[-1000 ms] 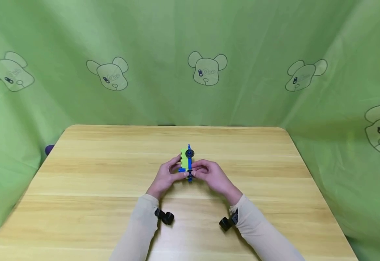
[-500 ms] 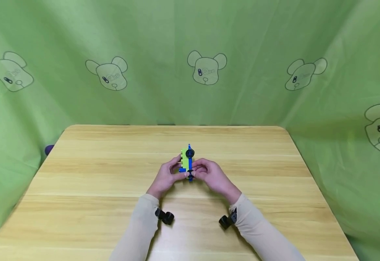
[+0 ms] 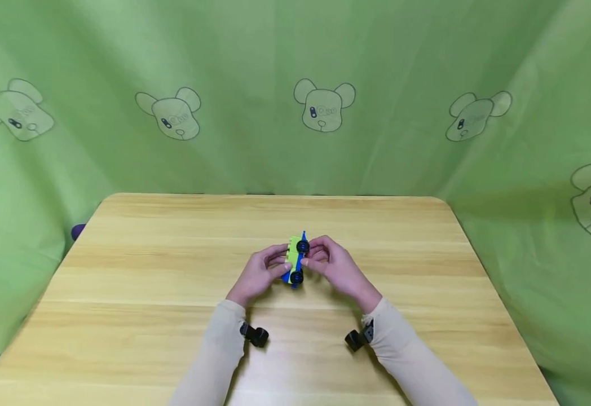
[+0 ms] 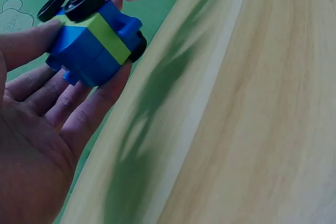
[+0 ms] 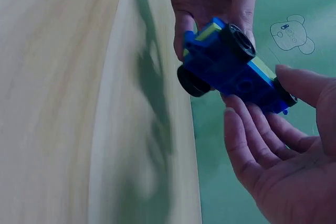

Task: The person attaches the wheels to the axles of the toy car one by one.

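Note:
A toy car [image 3: 294,259] of lime-green and blue building blocks, with black wheels [image 5: 239,43], is held up over the table, tipped on its side. My left hand [image 3: 259,274] grips it at the near end, thumb on one side and fingers underneath, as the left wrist view shows. The blue underside [image 5: 231,72] faces my right hand [image 3: 337,269]. That hand's fingers are loosely extended at the chassis, and its thumb lies close to the far wheel [image 5: 285,93]. In the left wrist view, part of the car is hidden by the left thumb [image 4: 31,45].
The wooden table [image 3: 173,237] spreads out beneath both hands. A green curtain [image 3: 245,158] printed with bear heads hangs behind and beside it. Something purple [image 3: 77,231] shows past the table's left edge. Black wrist cameras [image 3: 255,335] are strapped over the sleeves.
The car has turned slightly and shifted a little right and nearer, showing both wheels on this side more fully. My right hand has moved from the near wheel up toward the far wheel.

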### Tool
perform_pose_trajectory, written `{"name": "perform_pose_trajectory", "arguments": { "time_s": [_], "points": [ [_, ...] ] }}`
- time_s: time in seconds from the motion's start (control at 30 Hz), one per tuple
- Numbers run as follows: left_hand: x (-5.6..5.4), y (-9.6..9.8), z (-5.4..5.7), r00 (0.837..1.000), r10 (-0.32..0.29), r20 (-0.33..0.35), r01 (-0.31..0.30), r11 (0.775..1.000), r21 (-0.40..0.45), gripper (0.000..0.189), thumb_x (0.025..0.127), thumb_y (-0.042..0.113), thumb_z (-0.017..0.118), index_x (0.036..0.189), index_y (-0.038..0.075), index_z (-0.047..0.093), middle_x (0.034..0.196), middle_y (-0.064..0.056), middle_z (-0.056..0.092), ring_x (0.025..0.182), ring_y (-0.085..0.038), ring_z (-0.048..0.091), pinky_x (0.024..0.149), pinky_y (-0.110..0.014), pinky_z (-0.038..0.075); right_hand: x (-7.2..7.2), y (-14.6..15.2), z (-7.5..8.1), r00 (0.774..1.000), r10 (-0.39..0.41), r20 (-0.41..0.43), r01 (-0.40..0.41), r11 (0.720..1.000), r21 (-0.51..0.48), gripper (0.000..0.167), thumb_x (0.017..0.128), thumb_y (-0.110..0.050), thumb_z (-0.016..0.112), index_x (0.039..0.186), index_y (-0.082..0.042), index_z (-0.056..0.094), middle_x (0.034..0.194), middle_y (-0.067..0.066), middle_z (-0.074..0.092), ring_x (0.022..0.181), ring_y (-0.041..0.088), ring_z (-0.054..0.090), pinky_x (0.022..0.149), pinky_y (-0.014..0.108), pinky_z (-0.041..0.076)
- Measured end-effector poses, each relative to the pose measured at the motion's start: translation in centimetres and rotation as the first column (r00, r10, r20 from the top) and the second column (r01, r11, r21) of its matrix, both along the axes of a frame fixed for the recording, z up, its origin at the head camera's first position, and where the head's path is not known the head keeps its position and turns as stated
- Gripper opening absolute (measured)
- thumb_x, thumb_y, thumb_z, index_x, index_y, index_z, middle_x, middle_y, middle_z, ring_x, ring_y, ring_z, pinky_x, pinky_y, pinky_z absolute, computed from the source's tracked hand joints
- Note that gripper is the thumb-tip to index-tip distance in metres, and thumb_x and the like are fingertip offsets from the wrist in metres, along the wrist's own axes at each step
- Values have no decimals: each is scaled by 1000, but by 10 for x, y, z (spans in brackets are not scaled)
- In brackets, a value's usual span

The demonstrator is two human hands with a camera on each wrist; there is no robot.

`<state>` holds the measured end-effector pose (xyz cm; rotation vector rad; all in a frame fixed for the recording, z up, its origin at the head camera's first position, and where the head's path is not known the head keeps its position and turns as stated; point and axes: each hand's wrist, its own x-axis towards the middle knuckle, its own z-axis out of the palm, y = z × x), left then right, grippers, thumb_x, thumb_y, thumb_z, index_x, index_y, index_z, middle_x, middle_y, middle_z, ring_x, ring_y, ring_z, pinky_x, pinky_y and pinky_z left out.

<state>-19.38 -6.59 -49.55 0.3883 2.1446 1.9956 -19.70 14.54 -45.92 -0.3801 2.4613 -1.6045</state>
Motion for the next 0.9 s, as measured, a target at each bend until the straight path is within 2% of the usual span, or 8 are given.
{"name": "perform_pose_trajectory", "arguments": {
  "time_s": [0.17,0.27,0.33,0.5,0.7,0.9],
  "points": [
    [1,-3,2,1000,-11,11,12,1000,-9,50,90,11,72,136,1,56,121,-12,65,109,-26,61,97,-37,48,-2,0,4,998,-60,-34,60,998,-5,60,91,-28,72,138,-4,44,126,10,54,102,23,60,83,37,54],
    [0,-3,1,1000,-16,10,16,999,-31,50,89,12,73,135,2,57,119,-10,65,108,-27,60,99,-42,46,-2,2,5,996,-63,-62,64,998,6,60,93,-33,69,140,-5,45,130,8,52,102,23,60,83,38,54],
    [-1,-4,2,1000,-19,-1,19,999,-48,50,89,12,73,136,3,57,119,-10,65,109,-28,58,101,-46,43,-3,3,6,995,-54,-79,56,998,21,58,93,-35,68,139,-6,49,130,6,52,101,23,60,82,38,54],
    [-4,-4,3,996,-39,-76,31,994,-108,51,91,11,71,139,6,55,128,-10,60,114,-30,54,105,-54,37,-4,7,7,991,-35,-127,42,998,55,53,93,-35,68,136,-6,54,124,5,55,97,19,60,83,38,53],
    [-3,-6,8,997,-32,-68,20,984,-177,48,92,16,70,138,10,57,133,-7,58,119,-24,53,103,-46,43,-6,9,8,981,-18,-193,34,996,81,48,93,-28,70,133,-4,57,118,7,56,92,17,58,77,38,53],
    [-1,-5,9,997,-39,-63,27,983,-182,44,91,16,72,133,8,61,130,-8,60,116,-25,57,97,-37,49,-5,11,8,976,-14,-216,35,995,96,42,94,-24,69,130,-4,60,115,7,57,88,17,56,74,36,52]
  ]
}}
